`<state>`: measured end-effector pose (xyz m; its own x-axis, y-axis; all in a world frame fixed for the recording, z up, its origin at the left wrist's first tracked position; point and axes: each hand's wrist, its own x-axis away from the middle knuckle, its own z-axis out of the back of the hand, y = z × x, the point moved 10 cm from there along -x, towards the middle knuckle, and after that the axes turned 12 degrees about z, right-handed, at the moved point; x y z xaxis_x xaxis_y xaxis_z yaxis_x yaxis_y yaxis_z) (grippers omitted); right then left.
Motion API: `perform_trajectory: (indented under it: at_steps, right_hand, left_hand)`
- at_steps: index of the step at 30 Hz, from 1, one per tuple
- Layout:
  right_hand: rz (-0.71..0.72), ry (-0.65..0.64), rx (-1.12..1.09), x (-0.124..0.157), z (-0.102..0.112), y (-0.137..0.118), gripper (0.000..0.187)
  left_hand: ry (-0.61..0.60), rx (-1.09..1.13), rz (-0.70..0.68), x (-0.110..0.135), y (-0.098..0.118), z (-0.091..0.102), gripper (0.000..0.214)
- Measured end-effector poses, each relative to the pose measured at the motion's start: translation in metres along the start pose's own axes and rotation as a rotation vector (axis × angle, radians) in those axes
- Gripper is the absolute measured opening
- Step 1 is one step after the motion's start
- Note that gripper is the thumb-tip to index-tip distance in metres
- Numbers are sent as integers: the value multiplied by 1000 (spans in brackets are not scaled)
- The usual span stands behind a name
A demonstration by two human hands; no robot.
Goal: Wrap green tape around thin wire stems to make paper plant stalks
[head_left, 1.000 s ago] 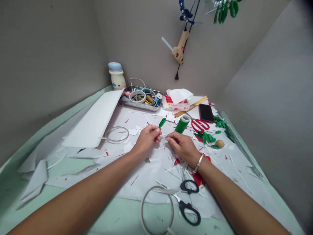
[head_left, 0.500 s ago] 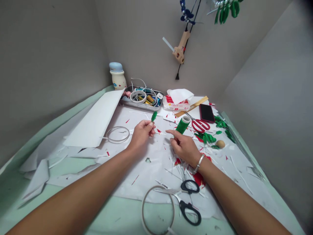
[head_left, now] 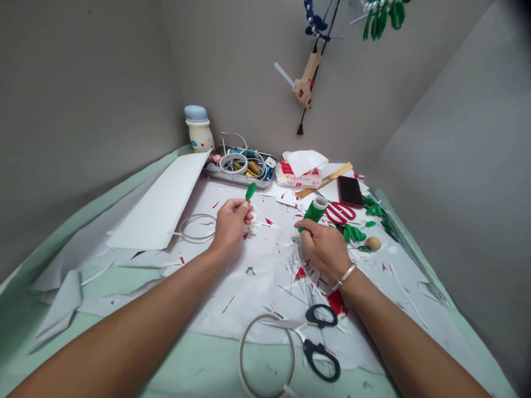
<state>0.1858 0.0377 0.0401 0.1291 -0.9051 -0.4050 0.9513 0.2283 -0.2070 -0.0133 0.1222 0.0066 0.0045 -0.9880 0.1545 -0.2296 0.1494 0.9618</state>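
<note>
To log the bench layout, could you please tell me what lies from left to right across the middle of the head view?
white sheet → clear ring → left hand pinching a green leaf → right hand gripping a green roll → brown ball

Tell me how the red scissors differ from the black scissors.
The red scissors have red handles; the black scissors black ones. The red scissors lie far off beside the phone; the black scissors lie near, by a tape ring. Both lie flat, unheld.
</note>
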Motion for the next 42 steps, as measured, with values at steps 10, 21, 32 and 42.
perform_trajectory:
  at_steps: [10, 21, 32, 42]
  right_hand:
    - [64, 60, -236, -2, -4, -7, 29]
    - [-109, -5, -1153, -1, -33, -32, 47]
    - [-48, 110, -749, -4, -8, -20, 19]
    - [-73, 42, -791, -3, -7, -23, 20]
  left_hand:
    - [-17, -73, -16, 3, -1, -3, 7]
    - [-188, -336, -65, 38, -4, -40, 8]
    - [-135, -303, -33, 36, -6, -34, 14]
    - [-59, -357, -31, 31, -4, -26, 18]
